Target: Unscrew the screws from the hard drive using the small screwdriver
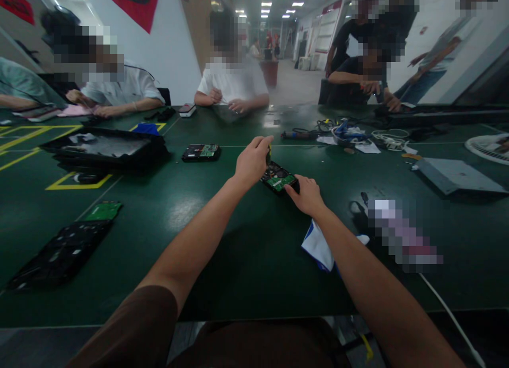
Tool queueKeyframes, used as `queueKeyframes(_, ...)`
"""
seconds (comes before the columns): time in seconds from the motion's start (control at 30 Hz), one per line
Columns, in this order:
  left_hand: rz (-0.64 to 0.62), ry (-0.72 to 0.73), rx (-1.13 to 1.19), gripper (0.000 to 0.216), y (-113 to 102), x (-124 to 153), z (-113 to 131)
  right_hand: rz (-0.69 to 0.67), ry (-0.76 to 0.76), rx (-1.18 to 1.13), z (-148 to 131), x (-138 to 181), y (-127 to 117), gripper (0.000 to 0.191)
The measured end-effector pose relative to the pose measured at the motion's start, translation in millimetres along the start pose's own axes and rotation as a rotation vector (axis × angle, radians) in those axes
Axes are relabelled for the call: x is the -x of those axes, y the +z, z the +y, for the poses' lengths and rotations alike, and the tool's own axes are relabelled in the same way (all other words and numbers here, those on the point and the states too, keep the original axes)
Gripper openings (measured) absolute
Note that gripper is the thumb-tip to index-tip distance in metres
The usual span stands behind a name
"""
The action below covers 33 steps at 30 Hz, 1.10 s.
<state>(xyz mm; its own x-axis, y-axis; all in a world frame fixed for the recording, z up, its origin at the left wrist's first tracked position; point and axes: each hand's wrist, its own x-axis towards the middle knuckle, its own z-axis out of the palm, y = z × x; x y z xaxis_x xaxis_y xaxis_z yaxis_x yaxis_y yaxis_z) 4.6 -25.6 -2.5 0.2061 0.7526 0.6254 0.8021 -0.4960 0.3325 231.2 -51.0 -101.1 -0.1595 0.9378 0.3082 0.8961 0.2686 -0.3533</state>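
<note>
A hard drive with a green circuit board lies tilted on the table in front of me. My left hand is closed above its far end, around what looks like a screwdriver with a yellow and black handle; the tip is hidden. At the drive's near right corner, my right hand grips the edge, thumb on top. Another hard drive rests to the left of my hands. Below my right wrist lies a white and blue cloth.
Black trays are stacked at left, with black parts and a green board nearer me. Cables lie at back right, before a grey metal box. A phone-like object, blurred out, has a white cord. People sit across the table.
</note>
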Motion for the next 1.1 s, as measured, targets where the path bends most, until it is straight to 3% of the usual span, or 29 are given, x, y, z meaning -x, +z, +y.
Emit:
queueKeyframes(0.27, 0.010, -0.132, 0.101, 0.034, 3.9, -0.4, 1.8, -0.017, 0.014, -0.007, 0.3, -0.6, -0.4, 0.066)
queueKeyframes(0.47, 0.008, -0.092, 0.196, 0.037, 2.6, 0.3, 5.8, -0.004, -0.002, 0.001, 1.4, -0.7, 1.2, 0.066)
queueKeyframes(0.7, 0.054, -0.016, 0.019, 0.030, -3.2, -0.1, 5.0, 0.023, -0.030, -0.001, 1.8, 0.3, 2.6, 0.061)
queueKeyframes(0.8, 0.075, -0.047, -0.065, 0.035, -2.7, -0.1, 3.3, 0.009, -0.051, -0.004, 3.2, 0.5, 2.6, 0.057)
queueKeyframes(0.93, -0.011, -0.100, -0.105, 0.048, -1.7, -0.3, 3.4, 0.003, -0.053, -0.008, 5.0, 0.1, 3.1, 0.060)
queueKeyframes(1.1, -0.045, -0.215, -0.080, 0.042, -2.8, -0.3, 7.1, -0.007, -0.042, -0.008, 5.8, -0.5, 4.0, 0.064)
